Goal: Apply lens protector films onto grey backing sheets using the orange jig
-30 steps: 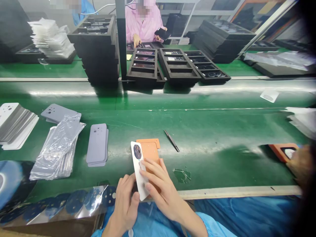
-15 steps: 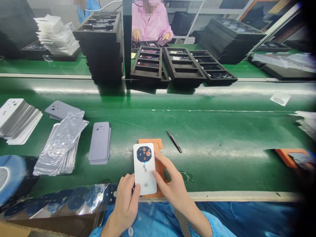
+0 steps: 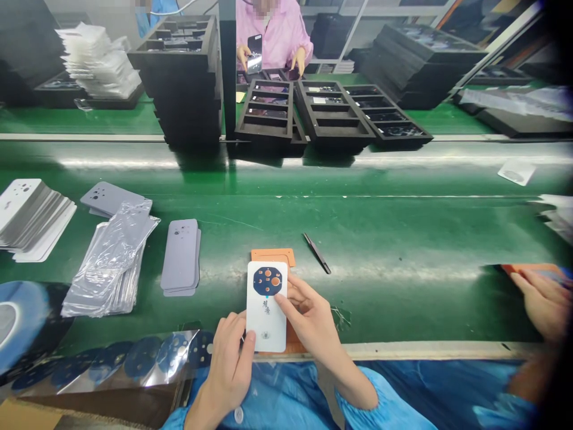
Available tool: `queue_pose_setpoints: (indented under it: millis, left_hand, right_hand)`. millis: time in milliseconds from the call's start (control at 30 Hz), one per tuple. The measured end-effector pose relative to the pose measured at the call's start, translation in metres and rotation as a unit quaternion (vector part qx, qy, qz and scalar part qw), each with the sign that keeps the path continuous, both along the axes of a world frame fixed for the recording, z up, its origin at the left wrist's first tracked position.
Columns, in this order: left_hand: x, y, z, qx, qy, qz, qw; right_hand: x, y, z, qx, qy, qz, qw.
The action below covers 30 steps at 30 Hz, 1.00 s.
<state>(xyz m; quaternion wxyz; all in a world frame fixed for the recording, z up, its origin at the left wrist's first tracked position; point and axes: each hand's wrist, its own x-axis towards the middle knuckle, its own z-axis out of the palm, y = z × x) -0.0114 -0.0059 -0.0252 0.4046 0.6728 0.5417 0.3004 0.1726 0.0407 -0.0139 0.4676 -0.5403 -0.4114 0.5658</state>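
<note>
Between my hands is a white phone back cover (image 3: 267, 322), with a dark blue round camera sticker (image 3: 264, 288) near its top end. My left hand (image 3: 231, 352) grips the lower left edge, thumb on the face. My right hand (image 3: 311, 316) holds the right edge, its thumb lying just below the sticker and fingers behind. Under the cover an orange fixture (image 3: 272, 257) rests on the green bench, partly hidden. Black tweezers (image 3: 317, 254) lie up and to the right of it. At the left runs a clear strip of dark round stickers (image 3: 143, 358).
Grey covers (image 3: 180, 257), a plastic-wrapped stack (image 3: 111, 263) and a white cover stack (image 3: 36, 221) sit on the left, near a sticker roll (image 3: 18, 325). Black trays (image 3: 335, 122) stand across the bench before a co-worker in pink (image 3: 277, 36). Another person's hand (image 3: 544, 301) is at right.
The white cover has shifted slightly right and stands a little more upright. My right thumb has slid up toward the sticker. Across the bench, the co-worker has raised a phone; another hand appears at right.
</note>
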Motion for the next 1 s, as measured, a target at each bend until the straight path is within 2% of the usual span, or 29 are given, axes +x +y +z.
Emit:
queue_pose_setpoints:
  millis: [167,633,800,1000]
  left_hand:
    - [-0.001,0.0,0.0,0.007,0.003,-0.001,1.0]
    - [-0.002,0.001,0.002,-0.011,-0.009,-0.021,1.0]
    - [-0.004,-0.002,-0.004,-0.03,-0.051,0.034,0.998]
    - [-0.008,-0.007,-0.013,-0.081,-0.115,0.082,0.987]
  right_hand:
    - [-0.001,0.008,0.008,-0.034,0.013,0.017,0.999]
    - [-0.003,0.011,0.009,-0.066,0.039,0.026,0.997]
    - [-0.004,0.002,0.008,-0.099,0.026,0.109,0.989]
    - [-0.006,-0.008,0.004,-0.089,-0.059,0.138,0.985]
